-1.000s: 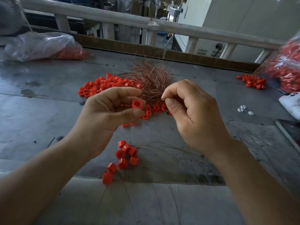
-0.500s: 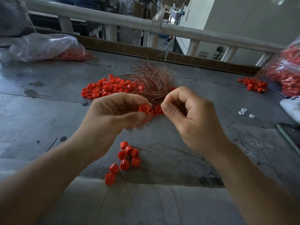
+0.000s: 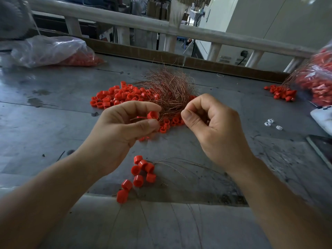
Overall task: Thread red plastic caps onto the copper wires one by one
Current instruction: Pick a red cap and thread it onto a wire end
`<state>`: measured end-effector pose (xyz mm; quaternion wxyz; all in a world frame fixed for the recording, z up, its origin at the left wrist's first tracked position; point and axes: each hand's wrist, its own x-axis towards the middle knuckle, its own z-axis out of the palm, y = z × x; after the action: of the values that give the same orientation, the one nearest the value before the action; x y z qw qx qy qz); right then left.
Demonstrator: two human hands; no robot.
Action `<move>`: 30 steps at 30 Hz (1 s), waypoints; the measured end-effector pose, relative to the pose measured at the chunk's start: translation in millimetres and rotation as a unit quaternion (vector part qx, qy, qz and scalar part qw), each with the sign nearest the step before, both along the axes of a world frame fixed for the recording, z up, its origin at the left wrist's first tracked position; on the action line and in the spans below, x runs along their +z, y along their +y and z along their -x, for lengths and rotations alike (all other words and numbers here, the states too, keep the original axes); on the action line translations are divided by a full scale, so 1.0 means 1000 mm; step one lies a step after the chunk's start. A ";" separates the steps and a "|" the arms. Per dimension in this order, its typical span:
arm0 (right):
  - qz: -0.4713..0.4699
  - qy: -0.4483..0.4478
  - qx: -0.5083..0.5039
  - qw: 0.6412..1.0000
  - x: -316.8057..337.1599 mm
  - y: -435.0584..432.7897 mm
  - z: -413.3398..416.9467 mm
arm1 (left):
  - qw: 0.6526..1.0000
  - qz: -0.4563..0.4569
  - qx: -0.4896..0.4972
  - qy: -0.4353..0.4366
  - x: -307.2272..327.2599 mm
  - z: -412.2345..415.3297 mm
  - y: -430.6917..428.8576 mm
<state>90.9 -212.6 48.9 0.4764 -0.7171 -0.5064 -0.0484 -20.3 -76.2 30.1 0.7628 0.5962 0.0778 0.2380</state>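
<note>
At the table's point(image 3: 53, 123) far-left corner, a clear plastic bag point(image 3: 52, 51) holds red caps; a second bag point(image 3: 318, 81) at the right edge bulges with more. Mid-table, my left hand point(image 3: 122, 133) pinches one red cap point(image 3: 153, 115) just beside the copper wires point(image 3: 168, 92). My right hand point(image 3: 212, 130), fingers curled, pinches what I think is one strand.

smooth red plastic caps point(image 3: 124, 97), thin coppery wire tangle point(image 3: 168, 90), dull scuffed grey table point(image 3: 53, 123), perhaps metal, glossy clear plastic bag point(image 3: 50, 51)

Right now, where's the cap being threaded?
Head view, centre: the red cap is pinched in the left hand, just in front of the copper wire bundle, beside the right hand.
</note>
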 end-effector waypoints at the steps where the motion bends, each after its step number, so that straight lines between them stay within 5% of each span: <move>1: 0.000 0.008 0.001 1.000 0.000 0.000 0.000 | 1.000 -0.002 -0.002 -0.001 0.000 0.000 0.000; 30: 0.025 0.036 0.009 0.999 -0.006 0.004 0.009 | 0.998 0.001 -0.056 -0.026 0.000 0.001 -0.001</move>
<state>82.0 -208.6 43.1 0.4764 -0.7255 -0.4966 -0.0058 -21.7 -77.6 29.6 0.7772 0.5927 0.0245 0.2100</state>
